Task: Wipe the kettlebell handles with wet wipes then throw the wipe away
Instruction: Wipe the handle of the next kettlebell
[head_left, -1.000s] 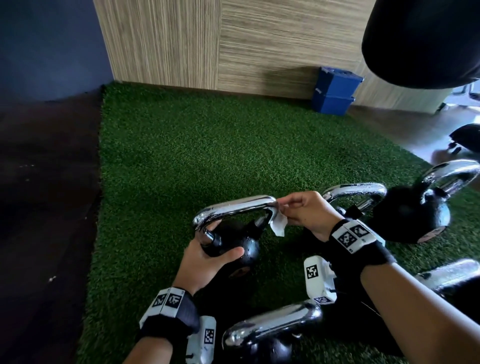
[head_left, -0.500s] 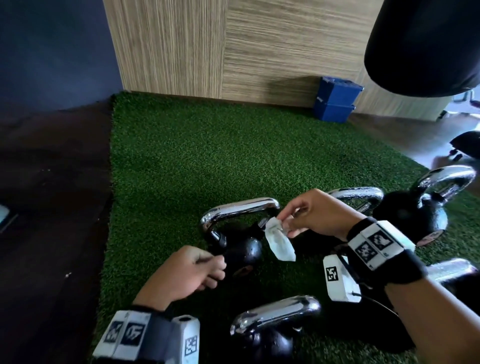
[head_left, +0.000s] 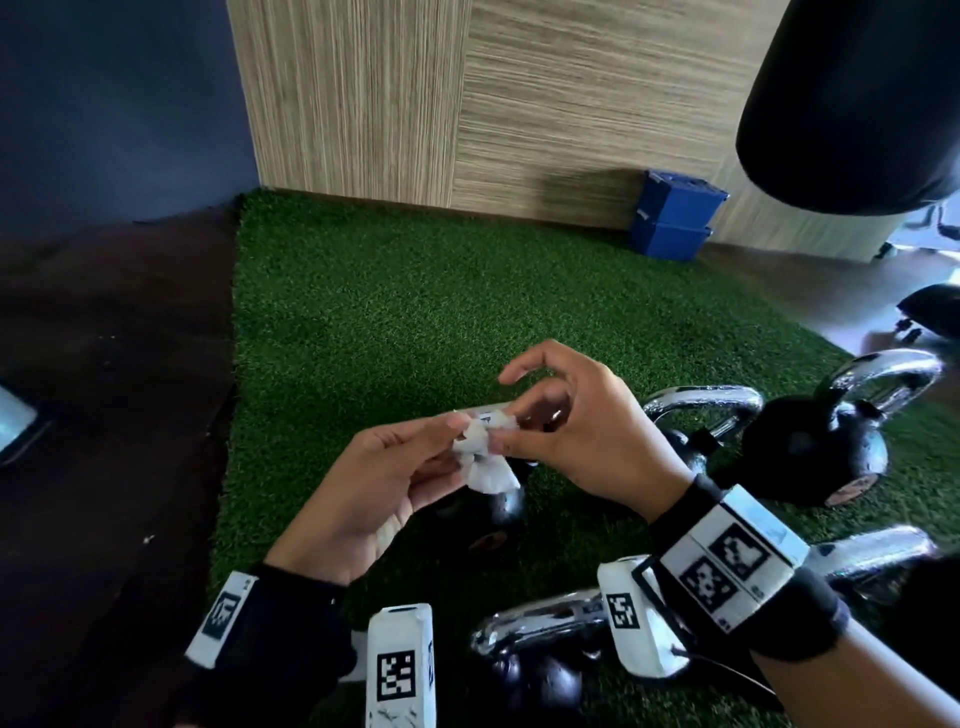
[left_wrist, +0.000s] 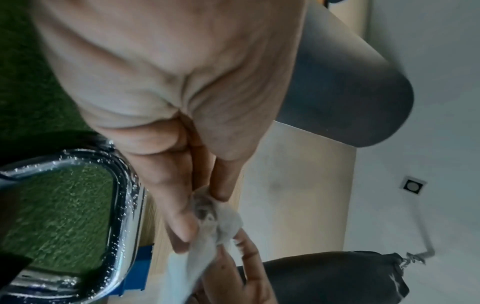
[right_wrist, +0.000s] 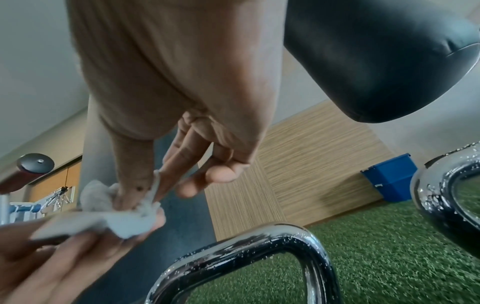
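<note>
Both hands hold a crumpled white wet wipe (head_left: 483, 452) in mid-air above the turf. My left hand (head_left: 395, 467) pinches its left side between thumb and fingers. My right hand (head_left: 561, 431) pinches its right side, index finger raised. The wipe (left_wrist: 221, 222) shows between the fingertips in the left wrist view, and the wipe (right_wrist: 124, 218) likewise in the right wrist view. Under the hands sits a black kettlebell (head_left: 498, 509), mostly hidden; its chrome handle (right_wrist: 249, 240) is beaded with water drops. Other chrome-handled kettlebells (head_left: 810, 447) stand to the right and near my wrists.
Green turf (head_left: 415, 312) spreads out ahead, bordered by dark floor (head_left: 104, 364) on the left. Two stacked blue bins (head_left: 675, 218) stand against the wooden wall. A black punching bag (head_left: 862, 93) hangs at the upper right.
My right hand lifted the wipe off the kettlebell handle. My left hand left the kettlebell body, rose and took hold of the wipe too.
</note>
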